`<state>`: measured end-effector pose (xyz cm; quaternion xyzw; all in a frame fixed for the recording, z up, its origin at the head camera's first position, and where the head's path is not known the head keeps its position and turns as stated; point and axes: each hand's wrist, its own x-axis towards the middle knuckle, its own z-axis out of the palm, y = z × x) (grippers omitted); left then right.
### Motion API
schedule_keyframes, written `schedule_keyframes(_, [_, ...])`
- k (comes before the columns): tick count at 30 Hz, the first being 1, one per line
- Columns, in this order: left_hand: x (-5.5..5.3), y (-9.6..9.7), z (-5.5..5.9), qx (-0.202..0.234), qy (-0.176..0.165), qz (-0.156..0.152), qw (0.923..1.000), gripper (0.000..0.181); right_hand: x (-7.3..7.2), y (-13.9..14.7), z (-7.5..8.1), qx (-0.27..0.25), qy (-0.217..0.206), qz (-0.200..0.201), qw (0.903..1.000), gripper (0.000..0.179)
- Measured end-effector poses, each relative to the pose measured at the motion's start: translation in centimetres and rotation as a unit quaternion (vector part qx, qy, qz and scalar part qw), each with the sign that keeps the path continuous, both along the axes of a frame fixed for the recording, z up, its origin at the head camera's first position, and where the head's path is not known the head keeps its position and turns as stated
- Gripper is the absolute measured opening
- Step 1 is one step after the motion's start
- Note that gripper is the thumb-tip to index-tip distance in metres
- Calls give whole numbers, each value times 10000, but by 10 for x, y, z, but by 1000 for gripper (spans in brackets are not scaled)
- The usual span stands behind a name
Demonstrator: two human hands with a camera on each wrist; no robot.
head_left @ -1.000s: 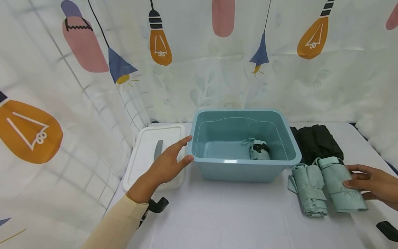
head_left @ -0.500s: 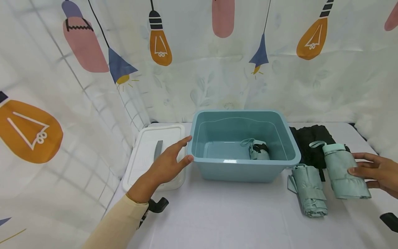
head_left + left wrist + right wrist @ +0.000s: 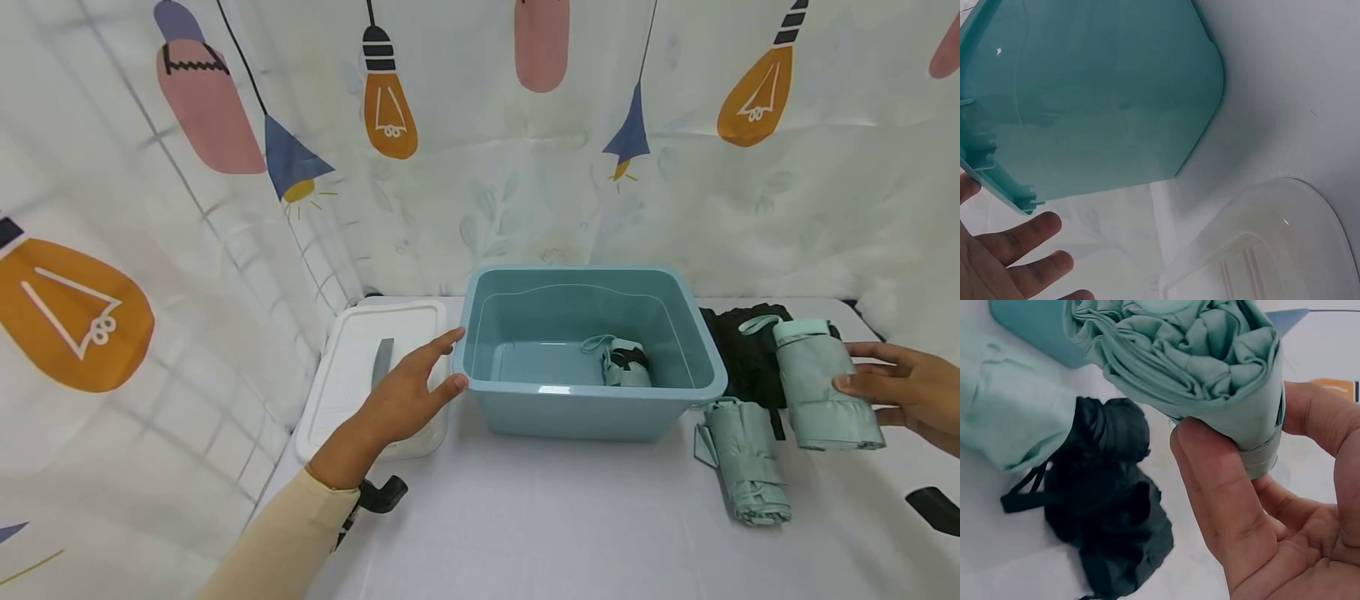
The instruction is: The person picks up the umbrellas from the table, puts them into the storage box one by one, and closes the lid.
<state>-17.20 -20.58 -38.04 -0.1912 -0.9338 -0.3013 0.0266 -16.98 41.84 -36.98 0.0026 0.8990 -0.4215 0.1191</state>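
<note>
My right hand (image 3: 903, 392) grips a mint-green folded umbrella (image 3: 825, 392), raised over the table with its looped strap end up. In the right wrist view, thumb and fingers pinch the umbrella's (image 3: 1179, 369) rolled cloth. A second mint-green folded umbrella (image 3: 750, 467) lies on the table to its left. Inside the light-blue plastic bin (image 3: 570, 412) lies a smaller-looking mint bundle (image 3: 626, 358) with a strap and a black part. My left hand (image 3: 401, 400) has its fingers spread at the bin's left rim; in the left wrist view a fingertip meets the rim (image 3: 1004, 187).
Crumpled black fabric items (image 3: 750, 346) lie right of the bin, behind the umbrellas. A white lid (image 3: 345, 383) with a grey handle lies left of the bin, partly under my left hand. A printed curtain (image 3: 480, 167) stands behind the white-covered table (image 3: 570, 517).
My right hand has lifted the mint-green umbrella off the table, away from the other one, and brought it up and slightly left. The left hand and bin have stayed in place.
</note>
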Motion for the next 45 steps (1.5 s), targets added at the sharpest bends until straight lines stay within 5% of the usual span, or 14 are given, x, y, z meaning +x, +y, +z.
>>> schedule_keyframes(24, [0,-1,0,44,21,-65,10000,72,-27,-25,26,-1023,243,172,9943,75])
schedule_keyframes(28, [0,0,-1,44,16,-46,10000,72,-30,-28,32,-1059,295,222,9937,63])
schedule_keyframes(45, [-1,0,-3,123,15,-19,9999,72,-41,-50,50,-920,220,603,9937,74])
